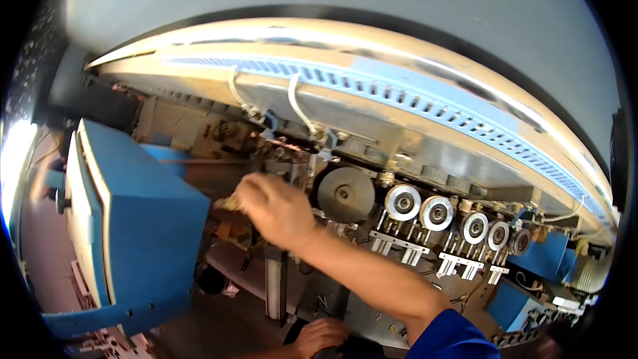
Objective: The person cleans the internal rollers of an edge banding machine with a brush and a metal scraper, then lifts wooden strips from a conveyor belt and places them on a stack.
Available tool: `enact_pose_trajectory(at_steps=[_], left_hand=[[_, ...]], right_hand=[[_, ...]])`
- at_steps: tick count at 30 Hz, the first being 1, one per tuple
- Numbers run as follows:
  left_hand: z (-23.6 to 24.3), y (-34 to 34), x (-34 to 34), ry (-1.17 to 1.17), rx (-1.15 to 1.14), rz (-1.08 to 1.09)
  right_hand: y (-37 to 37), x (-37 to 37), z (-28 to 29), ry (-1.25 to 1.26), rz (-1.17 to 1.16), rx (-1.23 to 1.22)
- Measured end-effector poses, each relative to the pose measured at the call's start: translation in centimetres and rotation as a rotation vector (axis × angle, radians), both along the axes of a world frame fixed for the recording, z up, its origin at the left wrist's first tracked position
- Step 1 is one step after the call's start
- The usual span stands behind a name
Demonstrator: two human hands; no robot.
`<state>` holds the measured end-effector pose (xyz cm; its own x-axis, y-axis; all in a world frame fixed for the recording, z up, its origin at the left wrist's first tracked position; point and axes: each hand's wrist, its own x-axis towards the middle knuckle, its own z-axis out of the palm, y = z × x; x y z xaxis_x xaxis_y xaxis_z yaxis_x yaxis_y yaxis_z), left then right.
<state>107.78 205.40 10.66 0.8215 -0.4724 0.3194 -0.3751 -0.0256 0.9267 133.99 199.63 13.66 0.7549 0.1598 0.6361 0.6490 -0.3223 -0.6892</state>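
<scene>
My right hand (pixel 276 213) reaches across to the left over the machine, its fingers closed. A small tan, ragged bundle (pixel 230 203) sticks out from the fingertips; its kind is too blurred to make out. Just right of that hand is a large grey disc (pixel 345 195) on the machine. At the lower edge, my left hand (pixel 321 338) is low, its fingers bent over something dark that is mostly hidden.
A big blue machine housing (pixel 153 226) stands at left. Several round metal wheels (pixel 403 203) line the machine to the right, above silver brackets (pixel 399 244). White hoses (pixel 298 103) hang from a slotted light-blue duct (pixel 399 96). An upright metal post (pixel 274 286) stands below my right hand.
</scene>
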Motion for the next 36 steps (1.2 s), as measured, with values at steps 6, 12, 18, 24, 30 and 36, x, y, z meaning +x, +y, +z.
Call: enact_pose_trajectory(at_steps=[6, 12, 18, 24, 30, 36], left_hand=[[1.1, -0.6, 0.4, 0.072, 0.048, -0.029], [1.2, -1.7, 1.2, 0.199, -0.042, 0.026], [0.1, -1.3, 0.0, -0.038, 0.006, 0.010], [-0.2, -2.6, -1.5, 0.005, -0.033, 0.118], [-1.1, -2.8, -1.8, -0.023, -0.067, 0.118], [-1.4, -3.0, -2.2, -0.039, -0.062, 0.147]], right_hand=[[-6.6, -6.7, 3.1, -0.162, -0.009, 0.256], [-21.2, -20.1, 2.5, 0.207, -0.158, 0.451], [-26.2, -36.3, -3.7, 0.528, -0.702, 0.352], [-24.7, -40.4, -11.1, 1.020, -0.789, 0.483], [-23.5, -36.3, -11.7, 0.717, -0.780, -0.344], [-19.9, -22.0, -10.9, 0.840, -0.466, 0.263]])
